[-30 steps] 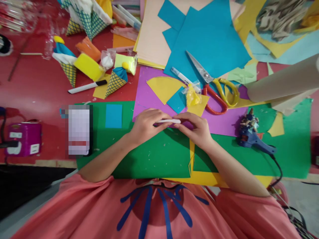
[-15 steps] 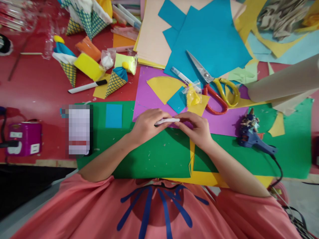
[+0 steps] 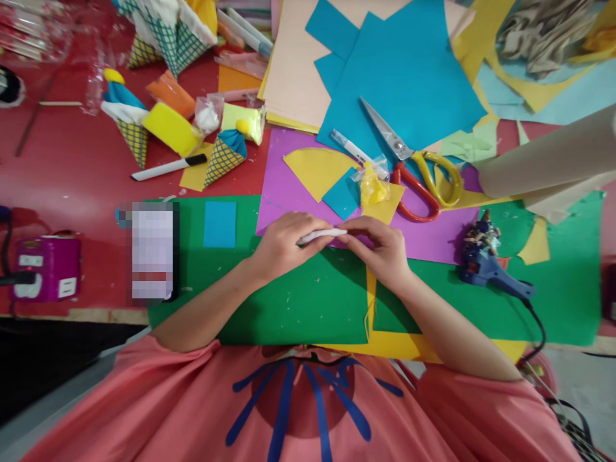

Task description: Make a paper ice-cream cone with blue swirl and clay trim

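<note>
Both hands meet over the near edge of the purple sheet [image 3: 428,234], pinching a thin, slightly curved white strip [image 3: 323,234] that looks like soft modelling clay. My left hand [image 3: 285,244] wraps its fingers around the left part of the strip. The thumb and index finger of my right hand [image 3: 382,247] close on its right end. Just beyond the hands lie a yellow paper fan shape [image 3: 315,170], a blue paper piece [image 3: 342,196] and a small bag of yellow clay [image 3: 374,186]. The strip's left end is partly hidden by my left hand.
Open scissors [image 3: 404,151] and a white marker [image 3: 353,147] lie beyond the hands. A blue glue gun [image 3: 493,269] with a cord rests at right, near a paper roll [image 3: 553,151]. At left are a phone [image 3: 153,250], patterned paper cones [image 3: 224,157] and clay packs [image 3: 173,128].
The white strip has shifted and turned slightly between my fingers, and its right end is now more covered by my right fingertips. The hands stay in nearly the same place.
</note>
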The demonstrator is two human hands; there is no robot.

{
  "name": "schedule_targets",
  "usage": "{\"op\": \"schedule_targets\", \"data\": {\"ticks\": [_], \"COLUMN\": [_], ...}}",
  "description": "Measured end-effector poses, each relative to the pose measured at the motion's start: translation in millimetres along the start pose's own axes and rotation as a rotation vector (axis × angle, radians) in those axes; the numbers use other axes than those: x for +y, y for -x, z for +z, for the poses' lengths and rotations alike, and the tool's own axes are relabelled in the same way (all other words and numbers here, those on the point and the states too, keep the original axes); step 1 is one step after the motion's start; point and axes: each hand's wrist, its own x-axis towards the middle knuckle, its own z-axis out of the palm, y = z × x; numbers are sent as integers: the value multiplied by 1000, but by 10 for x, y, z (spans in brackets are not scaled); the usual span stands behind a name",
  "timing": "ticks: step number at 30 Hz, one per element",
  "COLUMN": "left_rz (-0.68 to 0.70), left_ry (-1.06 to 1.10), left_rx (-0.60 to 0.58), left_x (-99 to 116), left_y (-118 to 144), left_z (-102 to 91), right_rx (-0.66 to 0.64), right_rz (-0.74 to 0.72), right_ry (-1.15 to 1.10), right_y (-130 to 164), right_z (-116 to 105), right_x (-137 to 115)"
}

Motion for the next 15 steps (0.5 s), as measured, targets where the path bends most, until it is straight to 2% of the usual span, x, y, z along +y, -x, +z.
{"op": "schedule_targets", "data": {"ticks": [4,10,15], "left_rz": [32,96,24], "left_ry": [-3,-13,42], "left_rx": [-4,54,-20], "left_x": [2,4,23], "left_y": [-4,-5,-17], "left_z": [2,5,-10], "right_rx": [-15,-66,4], "right_rz": [-30,72,74], "right_ry": [-3,-212,-81], "right_y": [-3,27,11], "right_z": [-1,25,10], "right_x": [2,29,9]}}
